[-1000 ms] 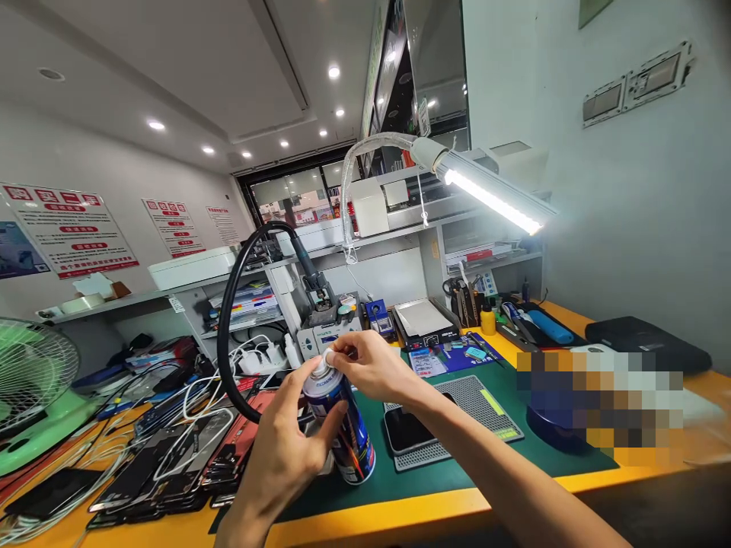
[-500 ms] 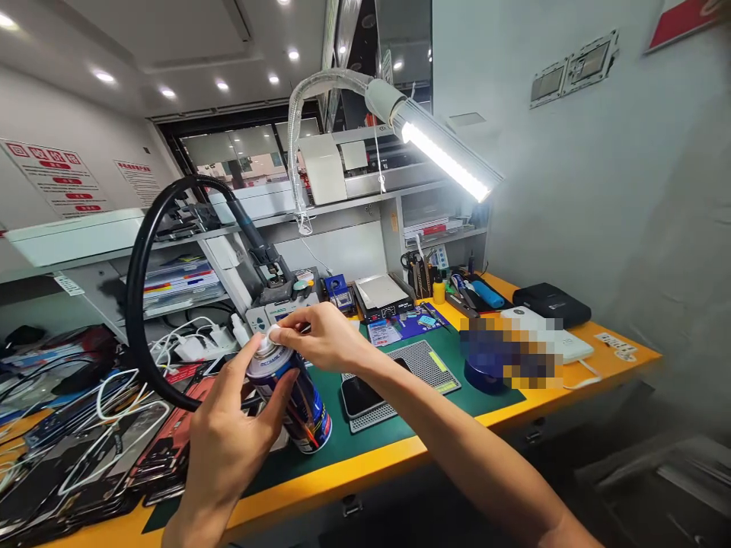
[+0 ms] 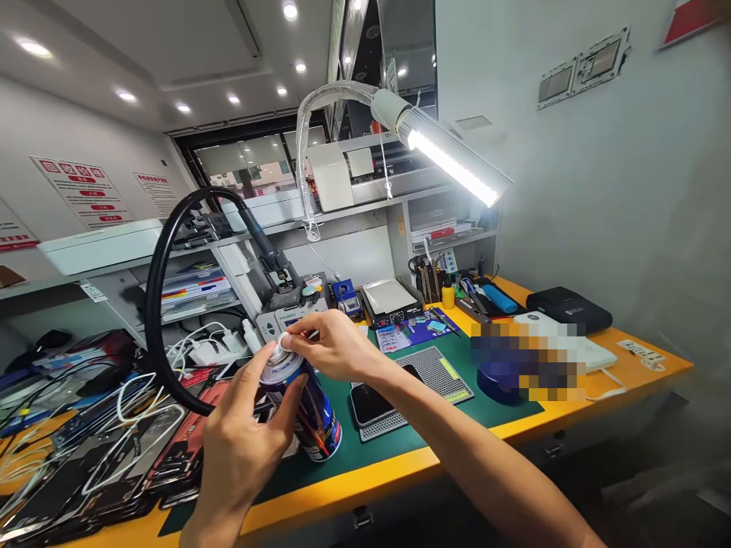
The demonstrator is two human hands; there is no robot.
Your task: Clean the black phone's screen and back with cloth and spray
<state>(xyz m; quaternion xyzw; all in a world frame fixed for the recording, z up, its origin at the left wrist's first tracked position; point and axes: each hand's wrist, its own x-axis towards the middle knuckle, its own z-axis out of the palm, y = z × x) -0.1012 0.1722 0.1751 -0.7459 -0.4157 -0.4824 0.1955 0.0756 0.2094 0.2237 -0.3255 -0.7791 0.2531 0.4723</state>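
Note:
A blue spray can [image 3: 317, 418] with a white top stands on the green mat [image 3: 411, 445], close to the orange desk edge. My left hand [image 3: 245, 430] is wrapped round its upper part, thumb on the near side and forefinger up at the nozzle. At the very top, my right hand [image 3: 334, 346] pinches the small white nozzle [image 3: 284, 340] between thumb and fingers. Beneath my right forearm a dark phone [image 3: 371, 403] lies on a grey perforated pad [image 3: 437, 373].
Phones and screens [image 3: 108, 449] lie piled on the left among white cables. Behind the can is a hot-air station [image 3: 282, 320] with a looping black hose [image 3: 153, 304]. A lit lamp [image 3: 457, 164] hangs overhead. On the right are a blue round object [image 3: 499, 384] and a black case [image 3: 568, 306].
The whole view has shifted, so everything sits slightly further right and lower. Both hands keep the same hold on the can and its nozzle.

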